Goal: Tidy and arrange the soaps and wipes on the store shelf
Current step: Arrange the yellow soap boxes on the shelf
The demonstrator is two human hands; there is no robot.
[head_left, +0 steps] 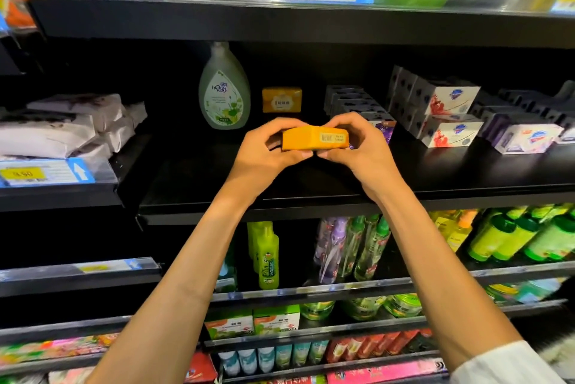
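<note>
Black shelf [311, 178], middle tier: wipe packs [62, 125] piled at left, count unclear; white soap boxes [448, 116] stacked at right, rear rows dim. One green soap bottle [224, 88], top in shadow. Two orange soap bars: one [282, 99] standing at back; the other [314, 138] held above the shelf, left hand [267, 150] and right hand [361, 147] fingers grasping its ends.
</note>
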